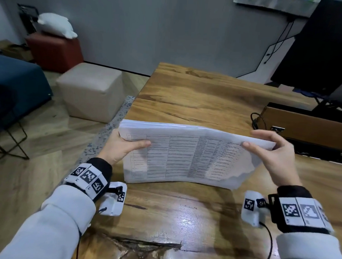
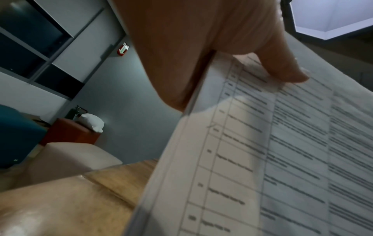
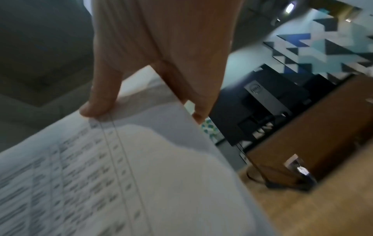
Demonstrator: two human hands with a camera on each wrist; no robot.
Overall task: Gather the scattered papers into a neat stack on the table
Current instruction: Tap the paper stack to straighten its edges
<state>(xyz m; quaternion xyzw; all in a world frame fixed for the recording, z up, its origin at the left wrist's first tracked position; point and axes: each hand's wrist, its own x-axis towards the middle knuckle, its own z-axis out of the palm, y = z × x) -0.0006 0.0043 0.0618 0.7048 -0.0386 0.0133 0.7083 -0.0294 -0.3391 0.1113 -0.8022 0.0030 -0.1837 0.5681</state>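
Note:
A thick stack of white papers (image 1: 184, 155) printed with tables stands tilted on its lower long edge on the wooden table (image 1: 197, 95). My left hand (image 1: 123, 144) grips its left end, thumb on the front sheet and fingers hidden behind. My right hand (image 1: 272, 152) holds the right end, thumb on the front, fingers curved round the back. In the left wrist view my thumb presses the printed sheet of the stack of papers (image 2: 282, 143). The right wrist view shows my thumb on the top sheet of the stack of papers (image 3: 141, 159) near its corner.
A brown box (image 1: 305, 126) with a black cable (image 1: 257, 120) lies on the table's right side. A beige cube stool (image 1: 91, 89) and a red one (image 1: 55, 52) with a white pillow stand on the floor left, beside a blue sofa (image 1: 14, 85). A dark screen (image 1: 325, 48) stands at the back right.

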